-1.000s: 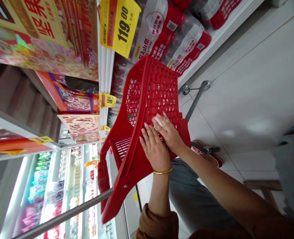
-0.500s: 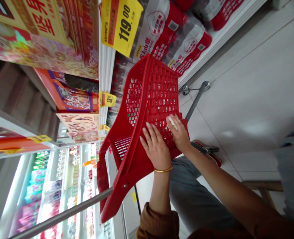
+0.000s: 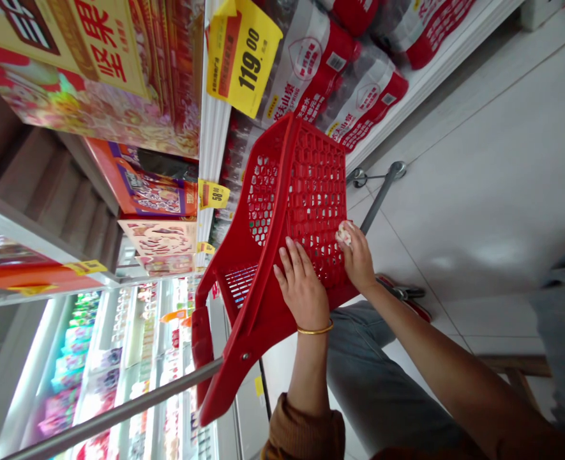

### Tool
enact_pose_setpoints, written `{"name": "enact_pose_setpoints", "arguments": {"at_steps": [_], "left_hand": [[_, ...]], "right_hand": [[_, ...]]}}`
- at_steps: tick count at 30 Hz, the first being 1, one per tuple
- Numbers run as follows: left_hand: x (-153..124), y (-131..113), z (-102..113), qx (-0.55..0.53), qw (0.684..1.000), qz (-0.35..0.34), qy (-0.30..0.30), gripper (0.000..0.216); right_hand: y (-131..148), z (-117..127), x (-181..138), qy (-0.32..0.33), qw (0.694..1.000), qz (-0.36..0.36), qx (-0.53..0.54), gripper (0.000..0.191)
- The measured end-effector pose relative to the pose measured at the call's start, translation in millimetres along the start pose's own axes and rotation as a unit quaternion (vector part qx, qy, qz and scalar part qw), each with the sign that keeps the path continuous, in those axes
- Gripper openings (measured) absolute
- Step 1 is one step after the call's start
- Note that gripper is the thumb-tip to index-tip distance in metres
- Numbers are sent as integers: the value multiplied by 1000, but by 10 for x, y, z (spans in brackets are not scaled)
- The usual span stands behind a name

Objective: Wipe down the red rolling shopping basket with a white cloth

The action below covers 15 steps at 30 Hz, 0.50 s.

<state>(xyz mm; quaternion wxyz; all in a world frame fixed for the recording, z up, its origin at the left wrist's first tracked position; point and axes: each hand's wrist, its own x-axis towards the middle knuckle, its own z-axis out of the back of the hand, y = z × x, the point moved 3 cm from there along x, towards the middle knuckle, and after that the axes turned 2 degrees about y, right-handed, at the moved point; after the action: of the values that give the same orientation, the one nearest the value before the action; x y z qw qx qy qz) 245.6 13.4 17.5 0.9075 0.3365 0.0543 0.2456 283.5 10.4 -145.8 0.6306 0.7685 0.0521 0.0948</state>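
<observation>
A red plastic mesh basket [image 3: 311,166] is tipped on its side in front of me. My left hand [image 3: 301,291], with a gold bangle at the wrist, lies flat with fingers stretched on the basket's outer wall. My right hand [image 3: 361,259] is closed on a small white wad [image 3: 343,233] and presses it against the mesh near the basket's right edge. My jeans-covered legs show below the basket.
Shelves on the left carry colourful gift boxes [image 3: 95,70], wrapped packs of bottled water [image 3: 349,70] and a yellow 119.00 price tag [image 3: 244,54]. A metal cart pole [image 3: 380,195] and bar [image 3: 119,412] flank the basket. A wooden stool [image 3: 516,367] stands on the white tiled floor.
My right hand has slid with the white wad across the mesh, away from my left hand toward the basket's right edge. The left hand has stayed flat in place.
</observation>
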Motion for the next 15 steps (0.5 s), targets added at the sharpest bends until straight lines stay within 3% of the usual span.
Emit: {"name": "enact_pose_setpoints", "arguments": {"at_steps": [6, 11, 15], "left_hand": [[-49, 49, 73, 0, 999, 28, -18, 59], [-51, 100, 130, 5, 997, 61, -47, 59], [-33, 113, 155, 21, 997, 54, -47, 57]], "right_hand": [[366, -23, 105, -3, 999, 45, -5, 45], [925, -118, 229, 46, 986, 138, 78, 49], [1131, -174, 282, 105, 967, 195, 124, 51]]}}
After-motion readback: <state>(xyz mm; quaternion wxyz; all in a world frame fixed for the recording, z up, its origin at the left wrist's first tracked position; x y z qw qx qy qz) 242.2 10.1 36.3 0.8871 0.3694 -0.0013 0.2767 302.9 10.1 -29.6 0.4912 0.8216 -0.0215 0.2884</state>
